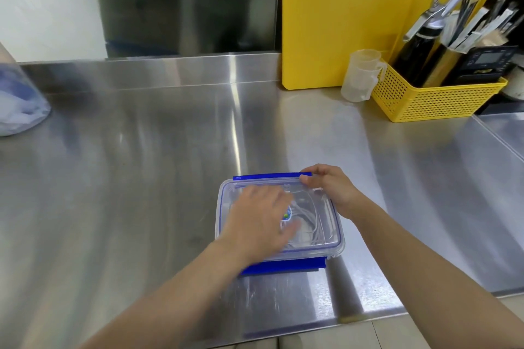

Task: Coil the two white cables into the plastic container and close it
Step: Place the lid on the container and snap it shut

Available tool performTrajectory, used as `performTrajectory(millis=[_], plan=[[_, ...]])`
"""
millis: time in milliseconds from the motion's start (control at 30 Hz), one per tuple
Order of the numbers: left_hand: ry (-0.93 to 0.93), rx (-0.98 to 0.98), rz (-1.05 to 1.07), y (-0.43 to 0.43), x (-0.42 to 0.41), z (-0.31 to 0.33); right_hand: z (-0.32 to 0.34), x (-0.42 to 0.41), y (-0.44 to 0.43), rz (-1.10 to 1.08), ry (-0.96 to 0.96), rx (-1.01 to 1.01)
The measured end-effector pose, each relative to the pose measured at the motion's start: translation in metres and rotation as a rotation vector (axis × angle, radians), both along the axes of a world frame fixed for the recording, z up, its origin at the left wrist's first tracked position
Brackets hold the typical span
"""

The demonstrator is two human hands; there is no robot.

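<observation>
A clear plastic container (333, 224) with a see-through lid and blue clips stands on the steel counter near the front edge. White cables (307, 219) lie coiled inside, visible through the lid. My left hand (259, 218) rests flat on the lid, fingers spread, blurred. My right hand (330, 188) pinches the right end of the far blue clip (266, 176). The near blue clip (286, 266) sticks out flat from the front side.
A yellow cutting board (354, 22) leans at the back right. Beside it stand stacked clear measuring cups (361, 76) and a yellow basket (433, 99) of utensils. A plastic bag (19, 102) sits at the far left. The counter's front edge (283, 331) is close.
</observation>
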State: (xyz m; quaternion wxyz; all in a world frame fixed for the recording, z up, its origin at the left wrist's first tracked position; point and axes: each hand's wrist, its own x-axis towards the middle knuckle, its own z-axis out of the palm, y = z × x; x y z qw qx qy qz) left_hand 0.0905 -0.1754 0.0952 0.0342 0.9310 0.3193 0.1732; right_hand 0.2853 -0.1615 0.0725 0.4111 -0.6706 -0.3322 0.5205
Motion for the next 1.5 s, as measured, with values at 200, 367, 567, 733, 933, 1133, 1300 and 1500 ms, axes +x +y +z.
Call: performTrajectory(millis=[200, 367, 567, 733, 933, 1133, 1300, 1500], plan=[[0.443, 0.187, -0.196, -0.036, -0.007, -0.039, 0.005, -0.001, 0.003, 0.054, -0.128, 0.011], [0.414, 0.251, -0.235, -0.036, -0.012, -0.039, 0.003, 0.0, 0.006, 0.166, -0.324, 0.051], [0.308, 0.221, -0.257, -0.027, -0.012, -0.03, -0.001, -0.003, 0.014, 0.37, -0.594, 0.084], [0.26, 0.248, -0.287, -0.012, -0.009, -0.034, 0.002, -0.011, 0.024, 0.524, -0.94, 0.137], [0.19, 0.258, -0.34, 0.0, -0.008, -0.035, 0.004, -0.02, 0.03, 0.557, -0.982, 0.19], [0.141, 0.258, -0.323, -0.005, -0.006, -0.036, 0.004, -0.022, 0.031, 0.459, -0.837, 0.225], [0.141, 0.222, -0.305, -0.006, -0.006, -0.036, 0.005, -0.025, 0.03, 0.443, -0.826, 0.229], [0.125, 0.113, -0.273, -0.008, -0.006, -0.033, 0.007, -0.024, 0.028, 0.429, -0.809, 0.213]])
